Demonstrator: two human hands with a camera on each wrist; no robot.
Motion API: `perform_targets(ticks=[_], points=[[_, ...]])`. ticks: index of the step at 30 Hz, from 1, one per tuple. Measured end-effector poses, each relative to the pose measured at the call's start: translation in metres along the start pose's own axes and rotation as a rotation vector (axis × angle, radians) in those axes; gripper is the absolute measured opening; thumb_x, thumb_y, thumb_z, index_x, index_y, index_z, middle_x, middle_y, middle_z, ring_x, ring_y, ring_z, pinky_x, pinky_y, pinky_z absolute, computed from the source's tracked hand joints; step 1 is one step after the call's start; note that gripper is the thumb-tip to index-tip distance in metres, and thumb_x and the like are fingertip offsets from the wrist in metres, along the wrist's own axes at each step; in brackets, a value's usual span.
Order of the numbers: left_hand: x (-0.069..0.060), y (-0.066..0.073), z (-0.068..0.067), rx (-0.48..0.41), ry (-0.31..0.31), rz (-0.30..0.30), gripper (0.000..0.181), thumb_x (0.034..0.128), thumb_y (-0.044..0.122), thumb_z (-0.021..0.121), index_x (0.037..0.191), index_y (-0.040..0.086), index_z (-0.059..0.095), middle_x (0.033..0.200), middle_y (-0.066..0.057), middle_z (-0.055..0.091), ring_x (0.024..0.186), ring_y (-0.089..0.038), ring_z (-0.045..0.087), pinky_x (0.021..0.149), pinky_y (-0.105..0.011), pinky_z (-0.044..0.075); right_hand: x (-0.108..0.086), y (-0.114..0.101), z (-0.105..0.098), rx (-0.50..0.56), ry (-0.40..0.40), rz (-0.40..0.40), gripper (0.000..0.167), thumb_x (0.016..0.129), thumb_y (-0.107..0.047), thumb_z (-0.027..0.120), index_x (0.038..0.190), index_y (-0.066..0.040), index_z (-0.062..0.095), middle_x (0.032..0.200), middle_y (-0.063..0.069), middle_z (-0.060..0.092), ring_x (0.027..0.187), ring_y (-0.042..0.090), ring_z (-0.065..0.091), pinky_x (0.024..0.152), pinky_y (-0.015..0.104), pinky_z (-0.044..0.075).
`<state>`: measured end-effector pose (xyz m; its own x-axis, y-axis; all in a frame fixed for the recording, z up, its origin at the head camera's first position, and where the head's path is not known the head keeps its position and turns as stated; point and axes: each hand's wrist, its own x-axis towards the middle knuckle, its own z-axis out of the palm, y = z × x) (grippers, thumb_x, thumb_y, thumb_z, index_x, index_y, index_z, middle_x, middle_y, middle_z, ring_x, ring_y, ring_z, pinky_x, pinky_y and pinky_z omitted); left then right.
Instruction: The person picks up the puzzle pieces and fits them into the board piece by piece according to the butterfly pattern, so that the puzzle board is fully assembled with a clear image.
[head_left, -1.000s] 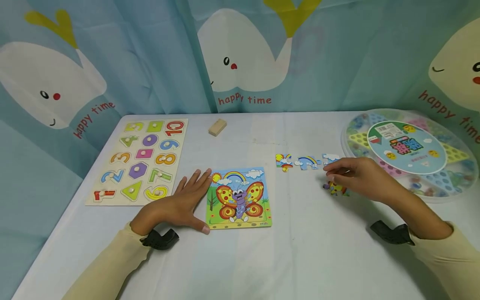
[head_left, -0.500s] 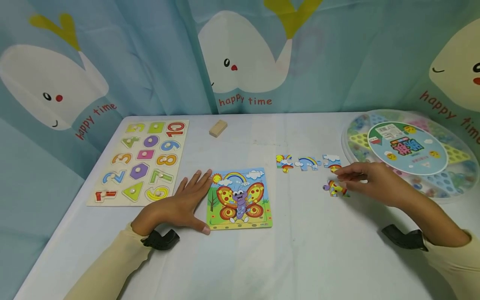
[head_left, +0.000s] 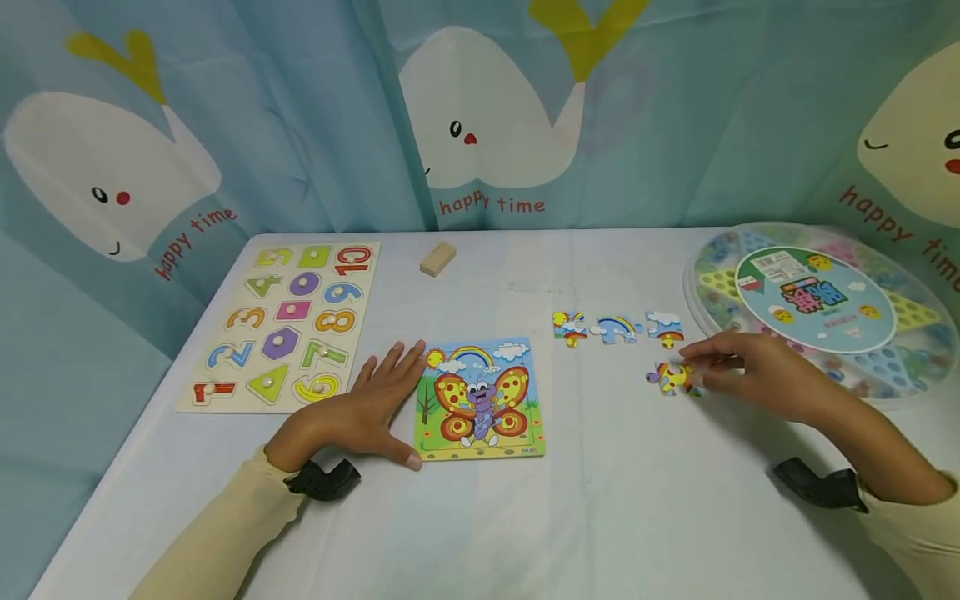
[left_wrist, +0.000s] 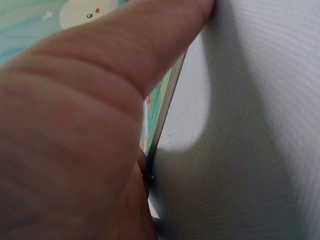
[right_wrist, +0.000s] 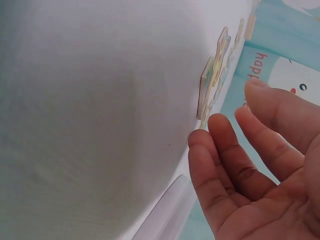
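Right hand drawn back from the top row to the lower jigsaw piece.
Nearest, the left hand lies with fingers spread and thumb out, along the left edge of a square, flat board printed with a butterfly. Beyond, the right hand has its thumb and fingers bent but apart, seemingly holding nothing, over the right end of a thin yellow-and-red jigsaw piece with a purple knob; contact is unclear. Farther back, the blue-and-white cloud piece is now uncovered, lined up beside the rainbow piece and the sun piece, which suggests the work has shifted to the row below.
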<state>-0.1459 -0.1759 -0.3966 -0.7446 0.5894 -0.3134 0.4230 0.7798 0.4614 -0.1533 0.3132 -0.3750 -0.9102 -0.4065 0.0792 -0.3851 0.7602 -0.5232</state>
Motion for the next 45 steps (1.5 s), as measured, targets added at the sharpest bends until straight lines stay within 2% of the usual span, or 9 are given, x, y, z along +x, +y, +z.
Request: perform_targets(ticks=[14, 17, 22, 24, 26, 30, 38, 45], points=[[-0.001, -0.002, 0.000, -0.006, 0.003, 0.012, 0.132, 0.0661, 0.058, 0.083, 0.157, 0.011, -0.001, 0.162, -0.002, -0.013, 0.145, -0.025, -0.020, 0.113, -0.053, -0.011, 0.004, -0.006, 0.002, 0.000, -0.063, -0.002, 0.035, 0.081, -0.001, 0.075, 0.115, -0.003, 0.069, 0.114, 0.010, 0.067, 0.095, -0.001, 0.057, 0.079, 0.010, 0.046], [0.000, -0.001, 0.000, -0.004, -0.002, 0.008, 0.132, 0.0663, 0.057, 0.083, 0.157, 0.011, -0.001, 0.162, -0.002, -0.014, 0.145, -0.025, -0.020, 0.113, -0.053, -0.011, 0.004, -0.007, 0.003, -0.011, -0.061, -0.006, 0.036, 0.080, -0.001, 0.077, 0.115, -0.004, 0.070, 0.114, 0.010, 0.068, 0.096, 0.005, 0.059, 0.079, 0.009, 0.045], [0.000, 0.000, 0.000, -0.001, -0.009, -0.007, 0.131, 0.0663, 0.055, 0.084, 0.157, 0.011, 0.000, 0.162, -0.001, -0.014, 0.145, -0.025, -0.019, 0.114, -0.052, -0.011, 0.005, -0.008, 0.004, -0.025, -0.088, -0.017, 0.039, 0.077, 0.001, 0.079, 0.115, -0.004, 0.069, 0.113, 0.009, 0.067, 0.096, 0.021, 0.061, 0.078, 0.019, 0.051], [0.000, 0.000, 0.000, 0.002, -0.010, -0.011, 0.131, 0.0663, 0.055, 0.084, 0.157, 0.011, 0.000, 0.162, -0.001, -0.014, 0.145, -0.025, -0.019, 0.114, -0.052, -0.011, 0.005, -0.009, 0.005, -0.021, -0.110, -0.022, 0.041, 0.076, 0.002, 0.078, 0.116, -0.004, 0.068, 0.110, 0.007, 0.066, 0.093, 0.021, 0.059, 0.077, 0.024, 0.052], [0.000, -0.001, 0.000, 0.003, -0.009, -0.010, 0.131, 0.0663, 0.055, 0.084, 0.157, 0.010, 0.000, 0.162, -0.001, -0.014, 0.145, -0.025, -0.019, 0.113, -0.053, -0.011, 0.006, -0.010, 0.006, -0.029, -0.124, -0.024, 0.043, 0.076, 0.003, 0.078, 0.117, -0.005, 0.068, 0.104, 0.001, 0.064, 0.089, 0.018, 0.056, 0.075, 0.025, 0.051], [0.000, -0.002, 0.000, 0.001, -0.008, -0.005, 0.131, 0.0660, 0.055, 0.084, 0.157, 0.010, 0.000, 0.162, -0.002, -0.014, 0.145, -0.025, -0.019, 0.113, -0.054, -0.011, 0.008, -0.012, 0.007, -0.040, -0.147, -0.021, 0.043, 0.076, 0.004, 0.077, 0.117, -0.004, 0.068, 0.096, -0.003, 0.058, 0.086, 0.016, 0.053, 0.072, 0.028, 0.050], [-0.001, -0.001, 0.000, -0.007, -0.006, 0.002, 0.131, 0.0666, 0.053, 0.084, 0.157, 0.009, 0.001, 0.162, -0.003, -0.013, 0.145, -0.026, -0.019, 0.113, -0.054, -0.011, 0.009, -0.013, 0.009, -0.049, -0.115, -0.003, 0.047, 0.075, 0.005, 0.078, 0.119, 0.004, 0.063, 0.089, 0.002, 0.050, 0.082, 0.019, 0.046, 0.064, 0.025, 0.044], [-0.001, 0.000, 0.000, -0.006, -0.007, 0.002, 0.131, 0.0668, 0.053, 0.084, 0.157, 0.009, 0.000, 0.162, -0.002, -0.014, 0.145, -0.025, -0.019, 0.113, -0.054, -0.011, 0.009, -0.013, 0.010, -0.046, -0.056, -0.015, 0.031, 0.077, 0.006, 0.077, 0.107, 0.000, 0.069, 0.083, -0.002, 0.051, 0.072, 0.012, 0.044, 0.058, 0.024, 0.041]])
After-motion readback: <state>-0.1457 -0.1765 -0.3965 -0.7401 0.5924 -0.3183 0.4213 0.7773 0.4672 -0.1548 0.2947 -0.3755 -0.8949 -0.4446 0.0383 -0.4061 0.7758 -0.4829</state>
